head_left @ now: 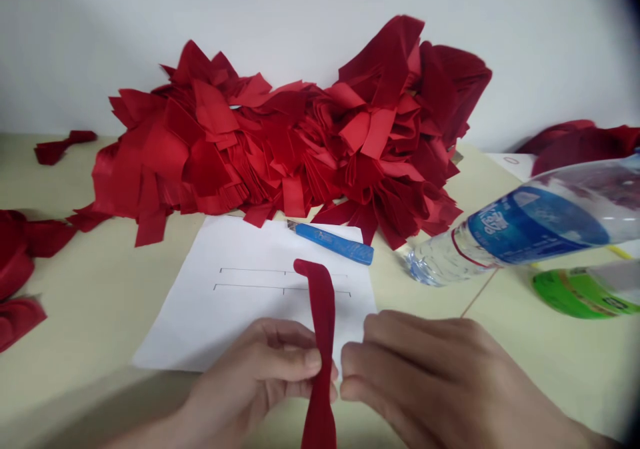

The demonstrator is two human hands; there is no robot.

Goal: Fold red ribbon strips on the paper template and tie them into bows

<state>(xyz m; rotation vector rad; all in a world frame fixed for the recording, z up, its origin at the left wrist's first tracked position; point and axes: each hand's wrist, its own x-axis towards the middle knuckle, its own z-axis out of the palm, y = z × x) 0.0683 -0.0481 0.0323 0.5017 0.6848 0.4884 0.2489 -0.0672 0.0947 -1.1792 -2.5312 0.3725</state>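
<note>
A strip of dark red velvet ribbon stands upright in front of me, its top end bent to the left and its middle pinched narrow. My left hand grips it at that narrow part, thumb in front and fingertips behind. Just right of the ribbon is my right hand, its fingers curled and pressed together; whatever they may hold is hidden. Beneath and beyond the hands lies a white paper sheet with two ruled, marked lines. A blue utility knife rests across the sheet's far edge.
Against the wall spreads a large heap of red ribbon pieces. More red ribbon pieces lie at the left edge. On the right are a clear water bottle with a blue label and a green-and-white round item.
</note>
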